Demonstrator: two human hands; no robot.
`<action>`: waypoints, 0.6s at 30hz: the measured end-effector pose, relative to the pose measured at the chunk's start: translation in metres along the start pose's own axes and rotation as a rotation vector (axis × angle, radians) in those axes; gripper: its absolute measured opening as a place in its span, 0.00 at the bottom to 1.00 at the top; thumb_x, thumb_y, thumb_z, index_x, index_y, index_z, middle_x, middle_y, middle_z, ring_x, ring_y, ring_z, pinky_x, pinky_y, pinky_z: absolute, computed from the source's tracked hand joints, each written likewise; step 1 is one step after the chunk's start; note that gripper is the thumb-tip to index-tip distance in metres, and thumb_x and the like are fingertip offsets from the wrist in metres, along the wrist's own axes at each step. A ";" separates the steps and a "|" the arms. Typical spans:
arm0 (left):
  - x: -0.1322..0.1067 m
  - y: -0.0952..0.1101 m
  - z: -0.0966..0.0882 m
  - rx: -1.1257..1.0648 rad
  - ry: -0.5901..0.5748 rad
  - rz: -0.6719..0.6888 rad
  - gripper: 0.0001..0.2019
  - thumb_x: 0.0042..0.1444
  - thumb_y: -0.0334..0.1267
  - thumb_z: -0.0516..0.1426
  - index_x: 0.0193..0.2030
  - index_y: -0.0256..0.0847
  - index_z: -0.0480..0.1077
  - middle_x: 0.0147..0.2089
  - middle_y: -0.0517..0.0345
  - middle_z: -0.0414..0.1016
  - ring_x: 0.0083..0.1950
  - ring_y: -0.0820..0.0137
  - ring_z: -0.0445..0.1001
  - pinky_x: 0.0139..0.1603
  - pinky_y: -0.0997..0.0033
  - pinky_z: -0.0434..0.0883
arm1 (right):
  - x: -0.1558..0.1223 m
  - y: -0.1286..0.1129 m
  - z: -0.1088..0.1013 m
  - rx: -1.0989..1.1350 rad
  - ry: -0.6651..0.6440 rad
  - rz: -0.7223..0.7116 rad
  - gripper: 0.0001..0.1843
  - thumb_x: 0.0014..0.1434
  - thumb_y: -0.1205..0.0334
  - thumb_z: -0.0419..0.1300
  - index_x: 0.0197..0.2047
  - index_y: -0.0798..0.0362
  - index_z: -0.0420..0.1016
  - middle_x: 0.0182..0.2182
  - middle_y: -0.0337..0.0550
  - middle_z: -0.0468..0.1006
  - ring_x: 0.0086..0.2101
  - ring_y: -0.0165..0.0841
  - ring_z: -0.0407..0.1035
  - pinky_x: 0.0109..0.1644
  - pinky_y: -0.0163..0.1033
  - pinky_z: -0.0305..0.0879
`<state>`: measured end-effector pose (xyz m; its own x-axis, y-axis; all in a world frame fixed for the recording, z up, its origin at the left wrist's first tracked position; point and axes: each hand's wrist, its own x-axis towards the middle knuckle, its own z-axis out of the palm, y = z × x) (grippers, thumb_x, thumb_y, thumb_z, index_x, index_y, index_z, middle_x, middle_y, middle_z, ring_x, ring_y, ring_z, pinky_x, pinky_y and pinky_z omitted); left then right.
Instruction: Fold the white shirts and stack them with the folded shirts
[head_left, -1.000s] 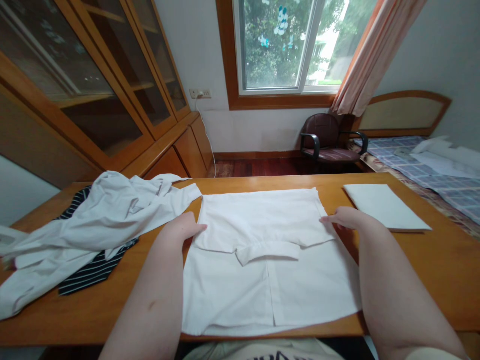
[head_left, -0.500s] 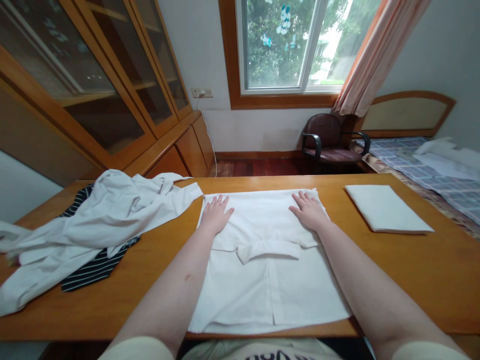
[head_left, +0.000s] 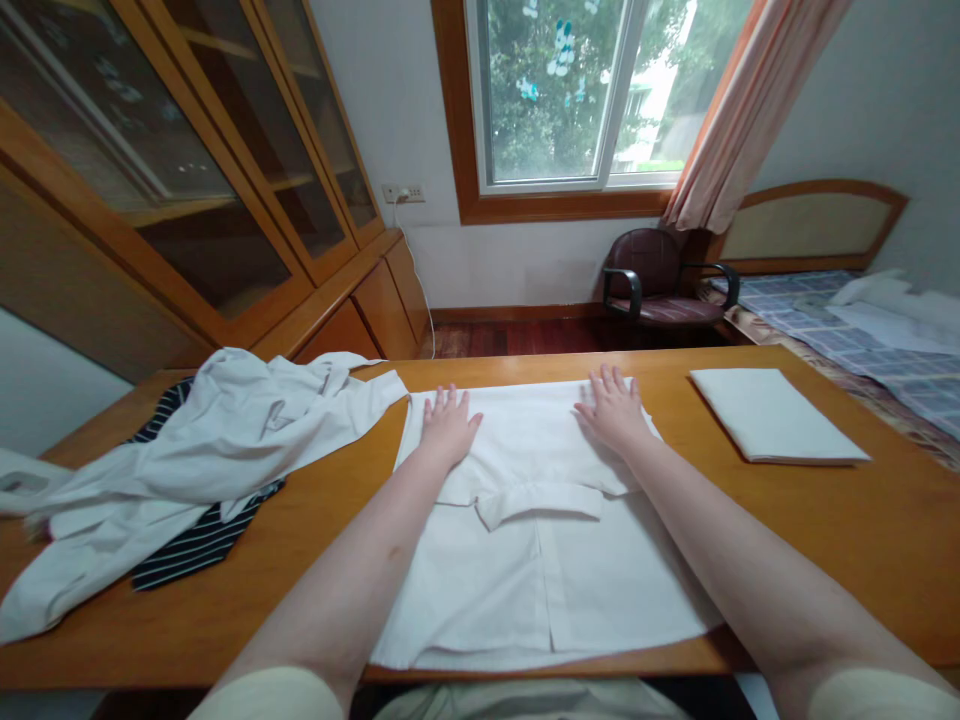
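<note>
A white shirt (head_left: 525,560) lies folded flat in the middle of the wooden table (head_left: 885,540), its collar turned toward me. My left hand (head_left: 448,424) rests flat on the shirt's far left part, fingers spread and open. My right hand (head_left: 616,408) lies flat on the far right part, fingers stretched out, holding nothing. Both palms press on the cloth near its far edge.
A crumpled white garment (head_left: 202,450) lies over a dark striped one (head_left: 191,545) on the table's left. A folded white cloth (head_left: 772,428) sits at the right. Beyond the table stand a dark chair (head_left: 660,285), a wooden glass-door cabinet (head_left: 187,190) and a bed (head_left: 885,330).
A second ago my hands gripped the shirt's left and right edges. They have since moved inward and forward onto the cloth and now lie flat on its far part.
</note>
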<state>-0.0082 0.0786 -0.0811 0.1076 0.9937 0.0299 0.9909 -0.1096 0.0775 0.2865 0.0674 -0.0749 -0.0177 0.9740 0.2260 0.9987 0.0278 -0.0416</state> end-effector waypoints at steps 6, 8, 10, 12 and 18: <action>0.016 0.060 0.011 -0.067 -0.043 0.292 0.27 0.64 0.50 0.38 0.68 0.49 0.49 0.71 0.56 0.46 0.70 0.60 0.44 0.67 0.50 0.45 | 0.015 -0.062 0.013 0.177 -0.207 -0.320 0.32 0.65 0.46 0.39 0.68 0.51 0.50 0.67 0.46 0.48 0.65 0.39 0.42 0.65 0.50 0.40; 0.021 0.057 0.017 -0.045 -0.025 0.252 0.28 0.63 0.52 0.39 0.68 0.49 0.48 0.71 0.56 0.47 0.70 0.61 0.45 0.67 0.51 0.45 | 0.020 -0.059 0.020 0.156 -0.233 -0.257 0.34 0.64 0.43 0.38 0.68 0.50 0.50 0.67 0.45 0.49 0.65 0.39 0.42 0.65 0.51 0.39; 0.026 0.041 0.020 -0.022 -0.015 0.181 0.29 0.62 0.54 0.38 0.69 0.48 0.48 0.71 0.55 0.47 0.70 0.61 0.44 0.67 0.51 0.45 | 0.025 -0.043 0.025 0.120 -0.238 -0.159 0.36 0.63 0.40 0.38 0.68 0.50 0.49 0.67 0.46 0.48 0.65 0.40 0.41 0.65 0.51 0.37; 0.029 0.018 0.020 0.004 -0.014 0.111 0.30 0.62 0.54 0.37 0.69 0.46 0.47 0.71 0.53 0.46 0.70 0.59 0.44 0.67 0.51 0.45 | 0.030 -0.022 0.027 0.089 -0.252 -0.068 0.37 0.63 0.39 0.37 0.69 0.51 0.46 0.67 0.47 0.46 0.65 0.40 0.40 0.65 0.51 0.37; 0.033 -0.042 0.015 0.064 -0.048 0.027 0.32 0.62 0.54 0.37 0.69 0.40 0.46 0.71 0.50 0.44 0.71 0.59 0.42 0.67 0.56 0.46 | 0.033 0.028 0.025 0.022 -0.262 0.053 0.40 0.62 0.38 0.36 0.69 0.55 0.45 0.67 0.49 0.46 0.65 0.40 0.39 0.66 0.50 0.36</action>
<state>-0.0454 0.1161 -0.0978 0.1362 0.9905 -0.0166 0.9906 -0.1359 0.0138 0.3124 0.1059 -0.0933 0.0205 0.9991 -0.0366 0.9974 -0.0230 -0.0686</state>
